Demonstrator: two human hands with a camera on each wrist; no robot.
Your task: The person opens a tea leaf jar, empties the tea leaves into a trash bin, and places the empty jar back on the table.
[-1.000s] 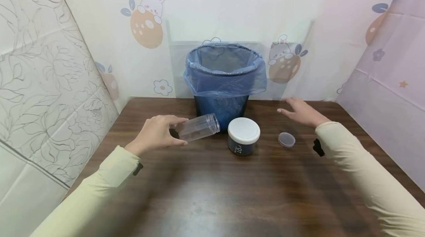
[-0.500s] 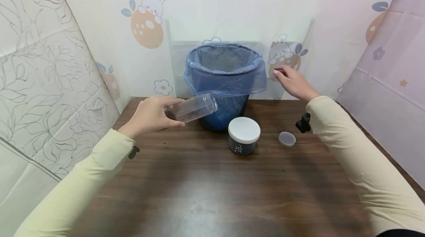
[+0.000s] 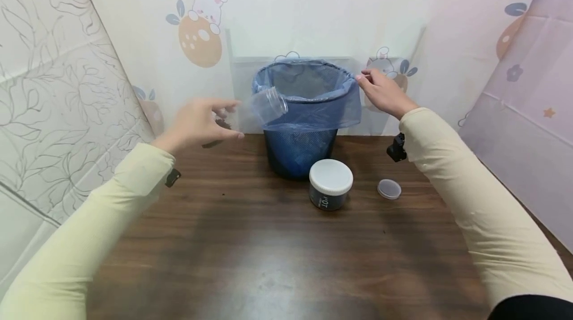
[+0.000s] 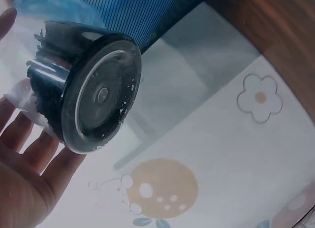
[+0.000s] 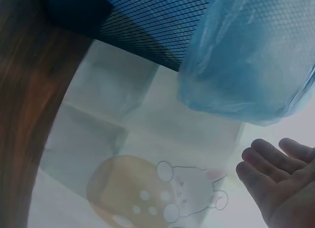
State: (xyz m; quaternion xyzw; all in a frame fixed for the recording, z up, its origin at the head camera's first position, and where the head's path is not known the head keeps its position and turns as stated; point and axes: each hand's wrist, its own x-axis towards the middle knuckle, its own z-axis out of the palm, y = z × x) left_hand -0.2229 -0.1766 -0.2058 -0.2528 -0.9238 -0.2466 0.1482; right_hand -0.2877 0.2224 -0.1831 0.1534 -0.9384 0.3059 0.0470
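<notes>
My left hand (image 3: 192,123) holds a clear plastic jar (image 3: 256,111) around its lower part. Lidless and tilted, the jar has its mouth overlapping the left rim of the bin in the head view. Dark crumbly matter (image 4: 54,75) lies in its bottom end, as the left wrist view shows. My right hand (image 3: 382,92) is at the right rim of the blue bin liner (image 3: 309,111), fingertips right beside the plastic. In the right wrist view its fingers (image 5: 261,174) are loosely extended, the thumb out of sight. The liner covers a dark mesh waste bin (image 3: 300,153).
A white-lidded tub (image 3: 330,183) stands in front of the bin on the brown wooden table (image 3: 277,260). To its right lies a small clear round lid (image 3: 389,189). A printed wall cover (image 3: 170,86) rises close behind the bin.
My left hand has lifted the jar from near the table up to the bin's rim. My right hand has risen and moved left to the liner's right edge.
</notes>
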